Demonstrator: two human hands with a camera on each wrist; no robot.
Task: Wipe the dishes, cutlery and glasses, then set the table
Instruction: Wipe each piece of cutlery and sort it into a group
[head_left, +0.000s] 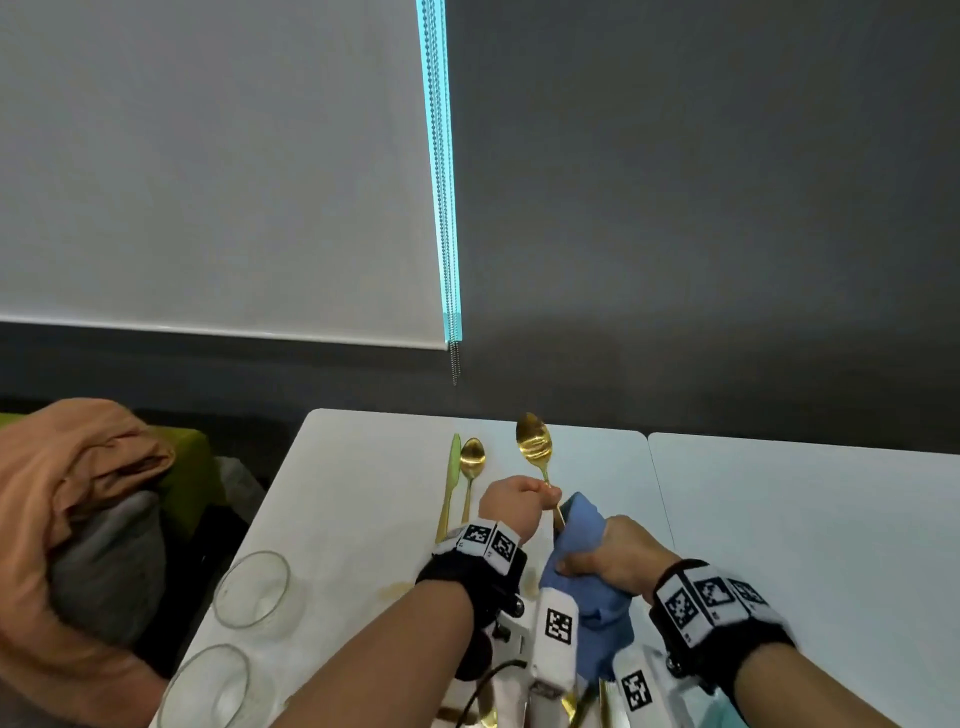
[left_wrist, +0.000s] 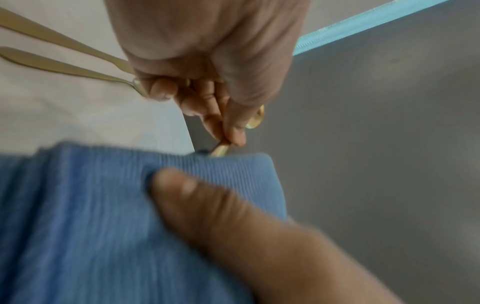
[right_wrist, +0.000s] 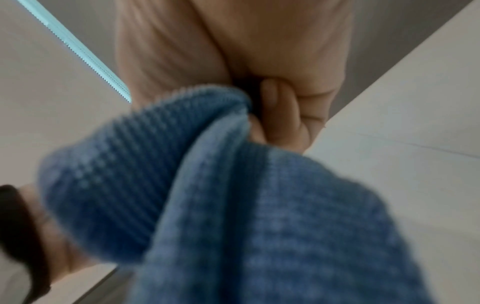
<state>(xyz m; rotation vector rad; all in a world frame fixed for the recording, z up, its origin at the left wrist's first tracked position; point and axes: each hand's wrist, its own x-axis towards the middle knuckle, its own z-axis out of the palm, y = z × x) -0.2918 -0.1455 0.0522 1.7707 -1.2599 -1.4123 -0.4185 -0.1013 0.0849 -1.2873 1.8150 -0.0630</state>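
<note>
Over the white table (head_left: 363, 499), my left hand (head_left: 540, 493) pinches the thin handle of a gold spoon (head_left: 534, 441), bowl up and tilted away from me. My right hand (head_left: 576, 561) grips a blue ribbed cloth (head_left: 582, 530) wrapped round the lower part of that handle. The left wrist view shows my left hand (left_wrist: 228, 133), the spoon handle (left_wrist: 221, 150) entering the cloth (left_wrist: 91, 205), and the right thumb pressing on it. In the right wrist view the cloth (right_wrist: 233, 205) is bunched in my right hand (right_wrist: 259, 123). The handle's end is hidden.
A gold knife (head_left: 449, 483) and a second gold spoon (head_left: 471, 462) lie side by side left of my left hand. Two clear glasses (head_left: 252, 590) (head_left: 208, 686) stand at the table's left edge. Orange and grey clothing (head_left: 78, 493) lies on a green seat. A second table (head_left: 805, 519) adjoins on the right.
</note>
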